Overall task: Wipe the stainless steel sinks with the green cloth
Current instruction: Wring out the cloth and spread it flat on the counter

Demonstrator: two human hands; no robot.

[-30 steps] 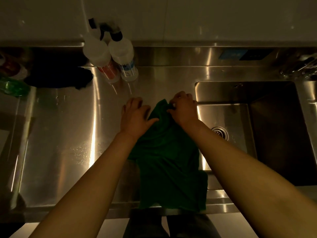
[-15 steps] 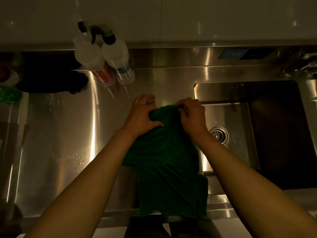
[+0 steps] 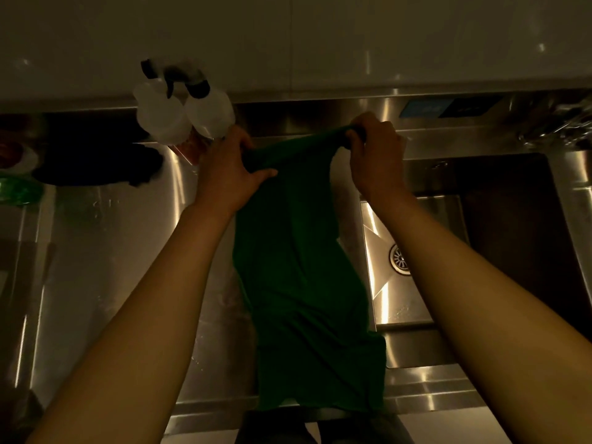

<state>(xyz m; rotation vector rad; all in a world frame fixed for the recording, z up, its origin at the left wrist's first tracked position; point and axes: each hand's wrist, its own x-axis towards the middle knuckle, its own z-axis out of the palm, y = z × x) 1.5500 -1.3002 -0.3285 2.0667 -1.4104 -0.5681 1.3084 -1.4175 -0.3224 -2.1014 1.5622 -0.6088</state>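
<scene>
Presently, both hands, left (image 3: 229,174) and right (image 3: 376,155), pinch the dark green fabric cloth's (image 3: 304,283) top edge. It hangs over the stainless steel worktop (image 3: 112,267).

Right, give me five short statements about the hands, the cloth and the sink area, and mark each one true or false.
1. Both hands grip the top edge of the green cloth. True: the left hand and the right hand each pinch it.
2. The cloth lies bunched in the sink basin. False: it hangs stretched between the hands, over the steel counter.
3. Two spray bottles stand at the back wall, left of the hands. True.
4. The basin is full of water. False: its drain shows bare.
5. The right hand holds a spray bottle. False: it holds only the cloth.
</scene>
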